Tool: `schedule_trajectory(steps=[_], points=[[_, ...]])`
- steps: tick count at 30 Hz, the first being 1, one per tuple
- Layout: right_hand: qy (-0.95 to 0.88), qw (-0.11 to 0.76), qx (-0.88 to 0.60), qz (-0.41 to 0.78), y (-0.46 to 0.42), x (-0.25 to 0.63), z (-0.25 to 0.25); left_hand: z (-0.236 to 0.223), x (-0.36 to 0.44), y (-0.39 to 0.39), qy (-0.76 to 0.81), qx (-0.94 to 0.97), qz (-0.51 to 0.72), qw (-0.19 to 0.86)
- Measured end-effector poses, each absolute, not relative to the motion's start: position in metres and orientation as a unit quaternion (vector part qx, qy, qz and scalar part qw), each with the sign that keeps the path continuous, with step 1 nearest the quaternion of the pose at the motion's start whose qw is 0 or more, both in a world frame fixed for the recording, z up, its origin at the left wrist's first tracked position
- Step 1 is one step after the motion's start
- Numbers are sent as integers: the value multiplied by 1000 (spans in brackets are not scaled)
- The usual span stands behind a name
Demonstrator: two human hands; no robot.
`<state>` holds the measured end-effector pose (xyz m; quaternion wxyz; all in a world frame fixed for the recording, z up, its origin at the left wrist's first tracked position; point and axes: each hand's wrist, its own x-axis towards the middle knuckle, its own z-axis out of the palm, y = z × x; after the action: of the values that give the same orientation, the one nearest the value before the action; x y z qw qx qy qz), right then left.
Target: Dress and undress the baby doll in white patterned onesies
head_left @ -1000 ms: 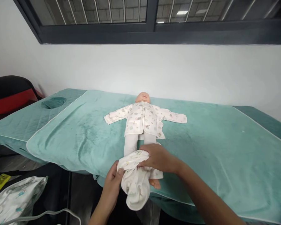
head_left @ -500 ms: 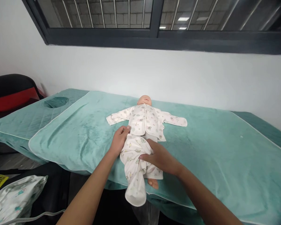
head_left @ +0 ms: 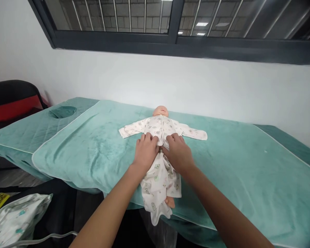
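Observation:
A baby doll lies on its back with its head toward the wall, in a white printed baby shirt with both sleeves spread out. Matching baby pants cover its legs. One bare foot shows below a pant leg, while the other leg's cuff hangs soft past the bed's front edge. My left hand and my right hand are side by side at the doll's waist, fingers curled on the pants' waistband just under the shirt hem. The hands hide most of that waistband.
A green velvety cover lies over the bed, which has a round hole at its left end. A black and red chair stands at the left. Lower left, a clear bag of printed cloth lies near a pale cable.
Both hands have moved up and closer together at the doll's waist. The pants have been drawn up toward the shirt, and the loose cuff has crumpled and shifted right.

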<state>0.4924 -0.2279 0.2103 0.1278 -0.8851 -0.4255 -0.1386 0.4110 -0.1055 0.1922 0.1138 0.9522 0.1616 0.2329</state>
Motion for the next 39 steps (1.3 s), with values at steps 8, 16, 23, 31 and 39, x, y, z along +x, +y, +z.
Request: schedule_trajectory(steps=[8, 16, 23, 31, 39], points=[[-150, 548, -822, -13, -276, 552, 199, 177, 398, -54, 357, 665, 380, 535], [-151, 471, -850, -181, -326, 555, 158, 162, 369, -59, 233, 794, 354, 435], [-442, 408, -790, 116, -276, 516, 193, 191, 356, -69, 77, 908, 116, 396], [-573, 328, -719, 220, -287, 518, 208, 186, 361, -62, 11, 951, 123, 282], [-539, 267, -796, 67, -268, 501, 209, 168, 405, -69, 187, 933, 227, 208]])
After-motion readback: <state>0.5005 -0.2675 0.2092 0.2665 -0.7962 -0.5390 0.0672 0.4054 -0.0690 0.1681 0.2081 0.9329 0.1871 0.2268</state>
